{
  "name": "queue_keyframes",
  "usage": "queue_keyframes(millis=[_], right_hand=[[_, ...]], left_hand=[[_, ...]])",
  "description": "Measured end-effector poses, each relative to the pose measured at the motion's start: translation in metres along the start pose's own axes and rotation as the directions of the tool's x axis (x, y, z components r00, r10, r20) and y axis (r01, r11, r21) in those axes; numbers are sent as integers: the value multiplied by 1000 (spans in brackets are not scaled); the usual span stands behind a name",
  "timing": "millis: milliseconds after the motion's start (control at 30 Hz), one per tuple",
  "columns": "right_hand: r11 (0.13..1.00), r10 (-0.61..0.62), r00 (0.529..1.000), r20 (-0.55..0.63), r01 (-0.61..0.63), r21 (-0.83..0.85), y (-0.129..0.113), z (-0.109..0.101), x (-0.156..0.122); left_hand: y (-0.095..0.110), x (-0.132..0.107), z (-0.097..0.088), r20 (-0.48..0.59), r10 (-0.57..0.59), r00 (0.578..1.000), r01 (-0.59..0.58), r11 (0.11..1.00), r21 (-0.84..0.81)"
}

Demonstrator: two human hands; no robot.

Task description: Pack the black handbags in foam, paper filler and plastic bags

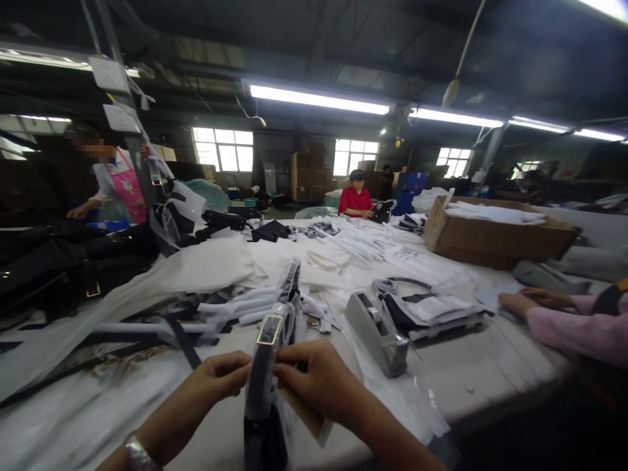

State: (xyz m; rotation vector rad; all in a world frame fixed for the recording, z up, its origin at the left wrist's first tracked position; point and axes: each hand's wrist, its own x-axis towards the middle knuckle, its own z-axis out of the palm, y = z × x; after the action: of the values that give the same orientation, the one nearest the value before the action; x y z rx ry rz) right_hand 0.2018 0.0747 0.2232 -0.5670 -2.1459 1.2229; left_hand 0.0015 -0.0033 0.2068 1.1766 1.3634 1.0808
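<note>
A dark handbag (pixel 265 441) stands upright in front of me, its strap (pixel 263 373) rising in a loop wrapped in clear plastic. A gold rectangular buckle (pixel 269 329) sits on the strap. My left hand (pixel 220 374) pinches the strap's left edge just below the buckle. From the other side, my right hand (pixel 318 379) is closed with thumb and finger against the same strap. A brown card (pixel 307 415) hangs beneath the right hand, beside the bag; whether the fingers also grip it is hidden.
A grey tape dispenser (pixel 377 333) stands right of my hands, near a wrapped dark bag (pixel 426 307). White padded strips (pixel 240 304) lie beyond. A cardboard box (pixel 495 235) holds white pieces. At right, a co-worker's hands (pixel 532 301) rest on the table; other people work farther back.
</note>
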Motion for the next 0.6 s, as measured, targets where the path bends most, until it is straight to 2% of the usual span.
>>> queue_keyframes(millis=[133, 300, 433, 533, 600], right_hand=[[999, 5, 1000, 27, -6, 52, 0, -3, -1], [991, 112, 994, 16, -113, 73, 9, -6, -7], [942, 210, 974, 85, -225, 251, 21, -2, -21], [902, 229, 973, -23, -203, 381, 29, 7, -34], [870, 214, 974, -77, -154, 468, 34, 14, -41]], left_hand=[[-4, -17, -17, -21, -65, 998, 58, 970, -236], [-13, -41, -24, -93, 24, 995, -61, 903, -424], [-30, -54, -11, -202, 106, 974, -210, 764, -611], [-37, -57, 3, -281, 123, 952, -287, 683, -671], [-37, -57, 12, -307, 137, 942, -312, 694, -648]])
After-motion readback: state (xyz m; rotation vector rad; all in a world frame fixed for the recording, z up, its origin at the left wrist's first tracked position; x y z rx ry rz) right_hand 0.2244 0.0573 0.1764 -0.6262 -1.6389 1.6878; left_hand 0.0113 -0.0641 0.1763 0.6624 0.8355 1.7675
